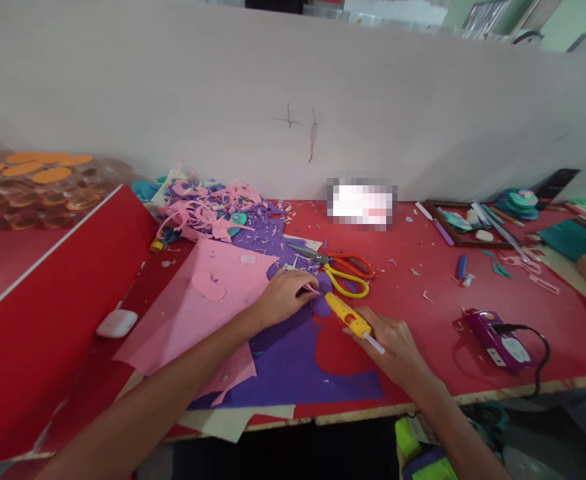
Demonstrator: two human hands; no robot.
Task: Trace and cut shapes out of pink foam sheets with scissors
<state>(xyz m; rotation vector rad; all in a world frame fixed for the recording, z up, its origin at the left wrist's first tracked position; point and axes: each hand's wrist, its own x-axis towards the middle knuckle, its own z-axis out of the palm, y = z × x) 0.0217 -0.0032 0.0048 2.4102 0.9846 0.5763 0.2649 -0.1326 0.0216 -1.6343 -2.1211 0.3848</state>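
The table (407, 273) is plain red. Along its front edge runs a purple sheet (283, 373), overlapped by a pink sheet (187, 320). The glue gun (345, 313) is yellow; the piece (311, 289) in the left hand (287, 295) is pink. The scissors (324, 259) pair orange-red and yellow handles. Toward the back edge, scraps (203, 210) mix pink, purple and teal.
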